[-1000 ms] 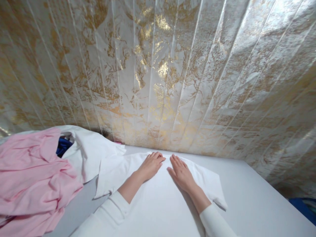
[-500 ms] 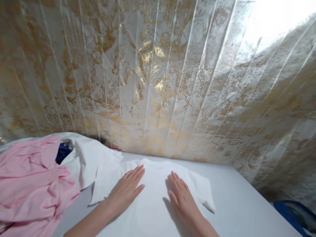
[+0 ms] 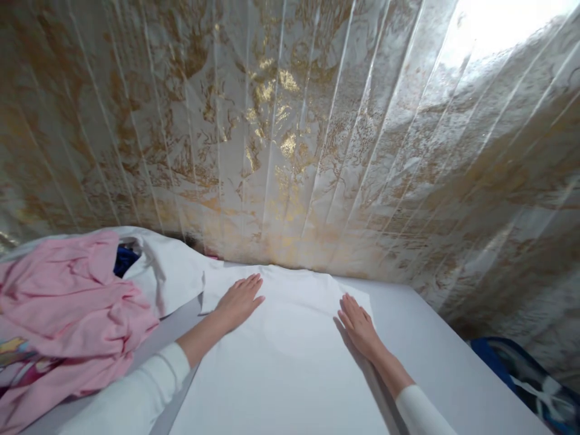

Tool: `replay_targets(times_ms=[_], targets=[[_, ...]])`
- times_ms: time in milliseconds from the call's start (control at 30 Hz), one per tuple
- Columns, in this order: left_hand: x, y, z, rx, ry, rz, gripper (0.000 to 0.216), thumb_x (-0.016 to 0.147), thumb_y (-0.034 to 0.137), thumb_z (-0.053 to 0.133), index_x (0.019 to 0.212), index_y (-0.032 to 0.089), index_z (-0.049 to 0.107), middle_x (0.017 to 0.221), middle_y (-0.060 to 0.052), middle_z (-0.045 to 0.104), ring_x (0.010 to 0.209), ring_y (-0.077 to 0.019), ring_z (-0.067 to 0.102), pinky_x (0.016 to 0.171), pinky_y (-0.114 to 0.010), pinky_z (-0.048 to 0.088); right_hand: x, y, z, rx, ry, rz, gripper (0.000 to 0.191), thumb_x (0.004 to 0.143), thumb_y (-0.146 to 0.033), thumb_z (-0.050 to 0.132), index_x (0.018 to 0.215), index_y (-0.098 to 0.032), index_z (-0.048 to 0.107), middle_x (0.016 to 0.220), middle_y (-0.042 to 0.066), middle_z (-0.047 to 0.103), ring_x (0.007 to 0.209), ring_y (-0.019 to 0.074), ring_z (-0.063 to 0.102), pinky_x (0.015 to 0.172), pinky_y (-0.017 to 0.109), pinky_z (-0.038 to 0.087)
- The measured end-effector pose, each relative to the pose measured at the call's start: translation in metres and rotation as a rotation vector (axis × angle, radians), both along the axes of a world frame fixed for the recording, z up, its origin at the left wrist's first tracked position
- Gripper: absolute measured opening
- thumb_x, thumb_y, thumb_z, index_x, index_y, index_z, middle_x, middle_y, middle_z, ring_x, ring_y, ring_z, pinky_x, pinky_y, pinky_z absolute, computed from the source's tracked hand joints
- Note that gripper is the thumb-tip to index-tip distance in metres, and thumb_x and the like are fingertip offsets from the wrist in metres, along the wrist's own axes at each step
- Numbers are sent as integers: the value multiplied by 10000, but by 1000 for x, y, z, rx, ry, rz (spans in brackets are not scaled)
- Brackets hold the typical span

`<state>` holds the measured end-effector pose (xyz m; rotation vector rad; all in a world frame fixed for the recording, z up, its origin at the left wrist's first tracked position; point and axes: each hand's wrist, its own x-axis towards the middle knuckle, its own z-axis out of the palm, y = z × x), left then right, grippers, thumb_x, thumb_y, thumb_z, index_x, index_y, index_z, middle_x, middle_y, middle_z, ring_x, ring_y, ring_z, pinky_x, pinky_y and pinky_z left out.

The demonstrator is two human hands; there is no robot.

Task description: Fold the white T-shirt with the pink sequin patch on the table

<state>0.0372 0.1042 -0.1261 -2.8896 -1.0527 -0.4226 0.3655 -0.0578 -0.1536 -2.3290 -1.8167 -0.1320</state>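
Observation:
A white T-shirt [image 3: 290,356] lies spread on the pale table, its neckline toward the wall and its lower end running out of view at the bottom. My left hand [image 3: 241,300] rests flat on the shirt's upper left, near the left sleeve, with fingers stretched out. Over at the upper right, by the right sleeve, my right hand [image 3: 357,323] lies with its fingers extended on or just above the cloth. Neither hand grips anything.
A heap of clothes stands on the left: a pink garment [image 3: 90,302] with a printed patch, a white garment [image 3: 174,275] and something dark blue [image 3: 125,260]. Behind the table [image 3: 435,356] rises a shiny gold-patterned wall [image 3: 254,133]. A blue bag-like item [image 3: 521,368] sits beyond the right edge.
The shirt has shifted toward the wall and now lies flatter. My right hand has moved outward to the right, and my left hand slightly up. Both white sleeves have come into view.

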Motion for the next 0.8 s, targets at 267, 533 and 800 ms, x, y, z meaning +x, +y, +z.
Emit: replay_targets(times_ms=[267, 533, 800], targets=[[-50, -99, -20, 67, -27, -110, 579, 1011, 451, 374, 1508, 166, 286, 1553, -87, 269, 1413, -226, 304, 1100, -377, 312, -104, -82, -21, 173, -76, 426, 631, 984, -420, 394, 1533, -188, 187, 1555, 85, 281, 1423, 243, 296, 1107, 403, 377], [-73, -97, -19, 73, -38, -92, 530, 1009, 472, 383, 1491, 254, 335, 1536, -42, 327, 1383, -216, 360, 1103, -363, 303, -51, -106, -27, 61, -131, 41, 649, 976, -530, 321, 1472, -113, 358, 1536, 99, 323, 1417, 257, 313, 1129, 456, 347], [-100, -126, -23, 192, -118, 74, 544, 964, 259, 396, 1497, 183, 317, 1507, -84, 383, 1345, -213, 425, 1047, -334, 384, -70, -107, -35, 133, -244, 154, 618, 975, -544, 305, 1439, -156, 432, 1508, 88, 366, 1375, 285, 388, 1066, 470, 411]])
